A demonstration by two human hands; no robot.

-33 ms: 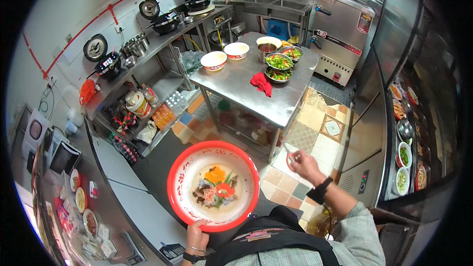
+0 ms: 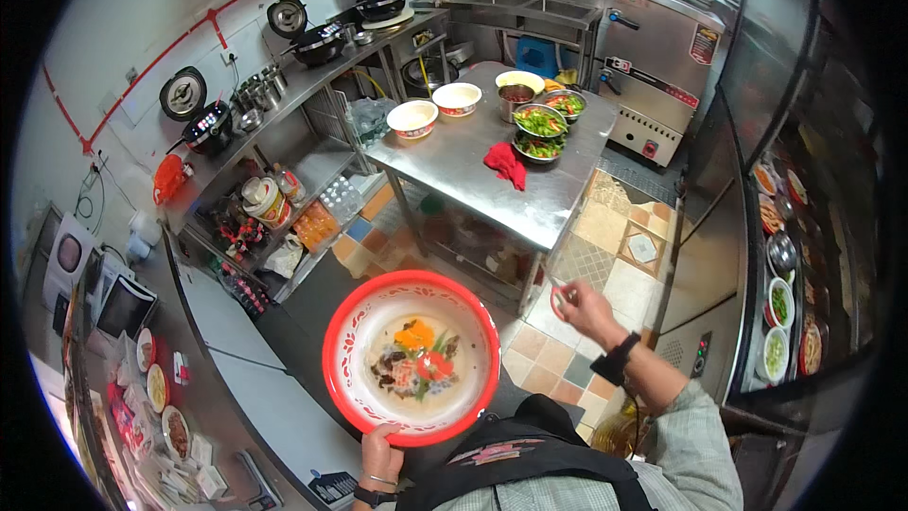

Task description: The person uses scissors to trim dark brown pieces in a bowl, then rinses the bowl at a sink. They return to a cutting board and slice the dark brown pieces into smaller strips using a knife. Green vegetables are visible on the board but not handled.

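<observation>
My left hand point(image 2: 381, 454) grips the near rim of a large round basin point(image 2: 345, 322), white inside with a broad red rim. Coloured flowers and leaves show on the basin's bottom. The basin is held out in front of my body, over the floor. Off to its right, apart from it, my right hand point(image 2: 588, 312) is closed round what looks like a pair of scissors point(image 2: 558, 296). Its red handle shows at the fingers, and a thin pale blade points toward the table; the rest is hidden in the hand.
A steel table point(image 2: 454, 166) ahead bears white bowls point(image 2: 413, 118), bowls of cut vegetables point(image 2: 539, 120) and a red cloth point(image 2: 505, 166). Counters line the left side. A glass-fronted cabinet point(image 2: 780, 312) with food dishes stands on the right, a steel steamer cabinet point(image 2: 657, 57) behind.
Very little differs: the view has shifted slightly, and my right hand sits a touch higher. Both hands keep their holds.
</observation>
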